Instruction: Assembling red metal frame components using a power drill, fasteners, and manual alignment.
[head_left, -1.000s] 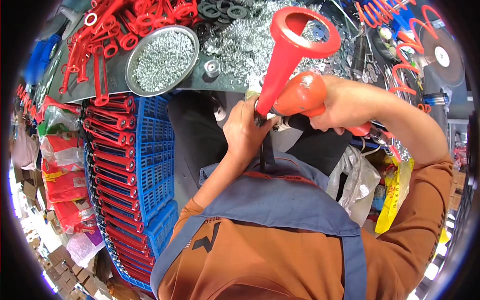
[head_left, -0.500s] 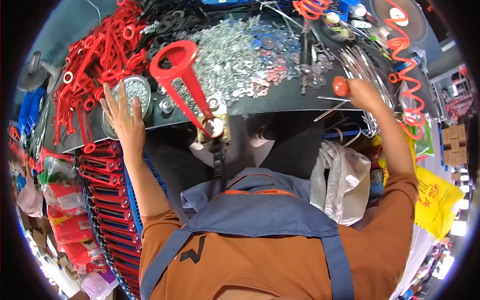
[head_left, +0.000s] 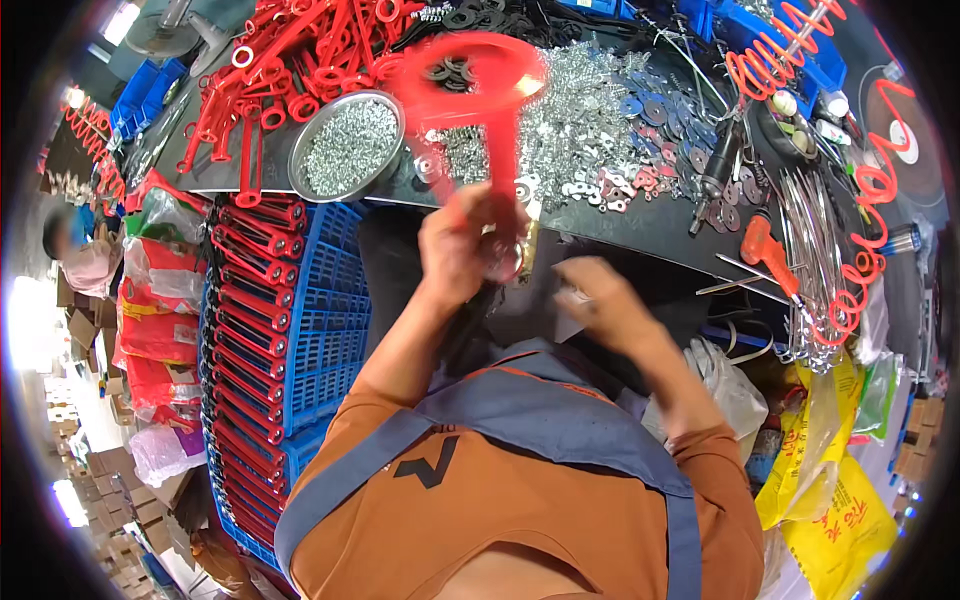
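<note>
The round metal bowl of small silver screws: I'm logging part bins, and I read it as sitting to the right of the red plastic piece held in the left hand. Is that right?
Not quite. In the head view the round metal bowl of small silver screws sits to the left of the red plastic piece that the left hand holds, beside the pile of red parts.

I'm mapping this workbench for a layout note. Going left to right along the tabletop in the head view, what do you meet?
Pile of red plastic parts → round metal bowl of screws → heap of loose silver hardware → black screwdriver tool → red coiled hose.
</note>
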